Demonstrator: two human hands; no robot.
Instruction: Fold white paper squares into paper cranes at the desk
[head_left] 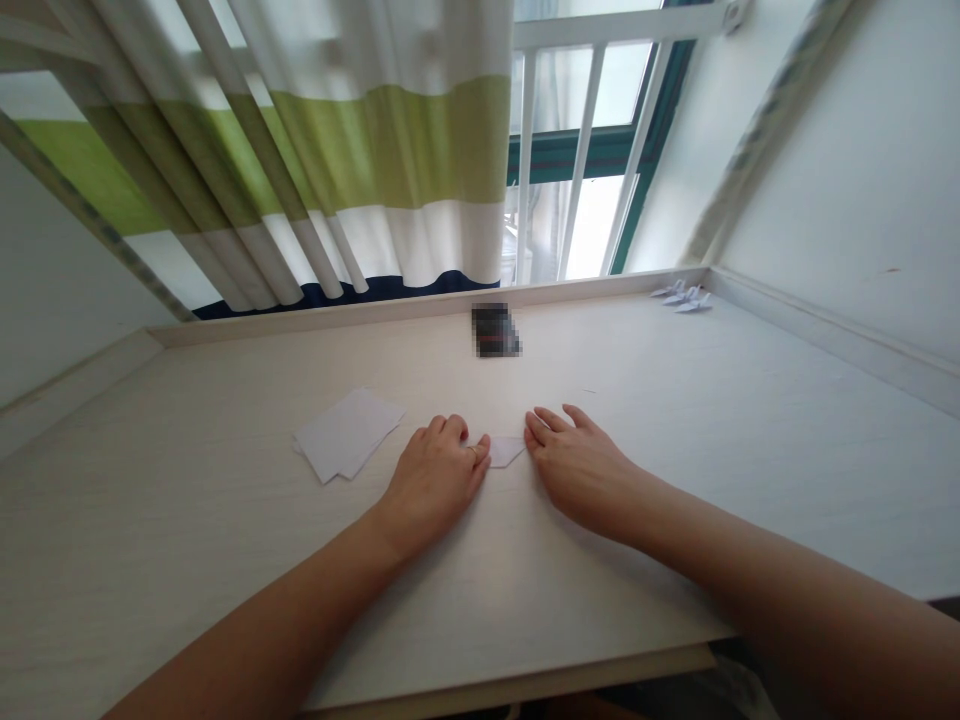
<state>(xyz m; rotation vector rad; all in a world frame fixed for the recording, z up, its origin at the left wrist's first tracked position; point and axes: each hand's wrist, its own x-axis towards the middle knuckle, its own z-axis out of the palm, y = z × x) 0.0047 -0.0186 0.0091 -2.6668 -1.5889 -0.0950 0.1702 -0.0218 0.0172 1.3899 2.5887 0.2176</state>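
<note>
A small folded piece of white paper [505, 452] lies flat on the pale table between my two hands. At its left end, my left hand [439, 472] is closed, with fingers curled and the thumb side pressed on the paper. The paper's right tip goes under the fingertips of my right hand [581, 462], which pinch or press it against the tabletop. The outer fingers of that hand are stretched a little apart. Left of my left hand is a loose stack of white paper sheets [351, 430], its corners not lined up.
A dark, pixelated object [495, 331] stands near the table's back rim [360, 318]. Several small folded white paper pieces [684, 296] sit in the back right corner. Behind the rim are a striped curtain [390, 150] and white bars [581, 160] before a window.
</note>
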